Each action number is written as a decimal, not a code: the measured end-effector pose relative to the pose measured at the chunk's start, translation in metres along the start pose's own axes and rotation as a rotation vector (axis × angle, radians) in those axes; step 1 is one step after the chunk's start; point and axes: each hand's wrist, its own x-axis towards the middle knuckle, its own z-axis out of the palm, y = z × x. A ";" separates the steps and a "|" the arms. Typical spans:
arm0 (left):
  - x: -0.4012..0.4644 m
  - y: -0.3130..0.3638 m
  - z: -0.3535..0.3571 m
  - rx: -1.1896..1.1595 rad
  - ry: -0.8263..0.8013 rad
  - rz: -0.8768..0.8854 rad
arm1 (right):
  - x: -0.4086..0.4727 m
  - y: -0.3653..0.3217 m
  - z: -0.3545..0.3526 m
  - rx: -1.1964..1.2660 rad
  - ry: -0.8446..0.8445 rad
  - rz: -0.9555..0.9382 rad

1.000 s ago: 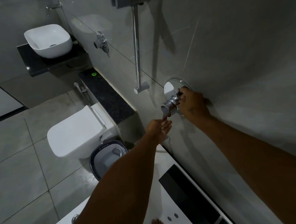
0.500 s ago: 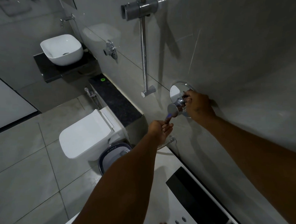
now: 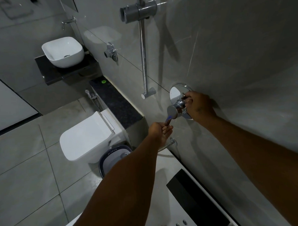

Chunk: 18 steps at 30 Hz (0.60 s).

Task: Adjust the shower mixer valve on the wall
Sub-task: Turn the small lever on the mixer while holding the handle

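Observation:
A chrome shower mixer valve (image 3: 175,104) with a round wall plate sits on the grey tiled wall right of centre. My right hand (image 3: 199,107) is closed around the valve body close to the plate and hides its right half. Below the valve, my left hand (image 3: 160,132) grips a thin tool with a blue and dark handle (image 3: 168,119), whose tip points up at the underside of the round valve knob.
A chrome shower rail (image 3: 143,50) with a grey slider runs up the wall left of the valve. A white toilet (image 3: 85,137), a bin (image 3: 112,158), a dark ledge (image 3: 115,102) and a white basin (image 3: 63,51) lie to the left. A white bathtub rim (image 3: 169,196) is below.
The view has shifted, so everything sits lower and further right in the frame. Both hands stay on the valve and the tool in much the same grip.

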 end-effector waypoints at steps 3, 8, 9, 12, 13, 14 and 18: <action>-0.002 0.003 -0.001 0.030 -0.010 0.019 | 0.001 -0.001 -0.001 0.010 -0.002 -0.001; -0.011 0.006 0.006 -0.008 0.009 0.053 | 0.002 -0.002 -0.002 0.019 0.027 0.007; -0.011 0.006 0.006 -0.007 0.003 0.060 | 0.002 -0.003 -0.002 0.023 0.027 0.006; -0.011 0.011 0.002 0.022 0.036 0.066 | 0.004 -0.003 -0.001 0.046 0.035 0.011; -0.010 0.013 0.001 0.035 0.056 0.067 | 0.004 -0.004 -0.002 0.048 0.036 0.018; -0.011 0.015 0.001 0.051 0.074 0.077 | 0.005 -0.004 -0.002 0.046 0.039 0.019; -0.009 0.018 -0.001 0.035 0.065 0.085 | 0.005 -0.004 -0.002 0.008 0.055 0.002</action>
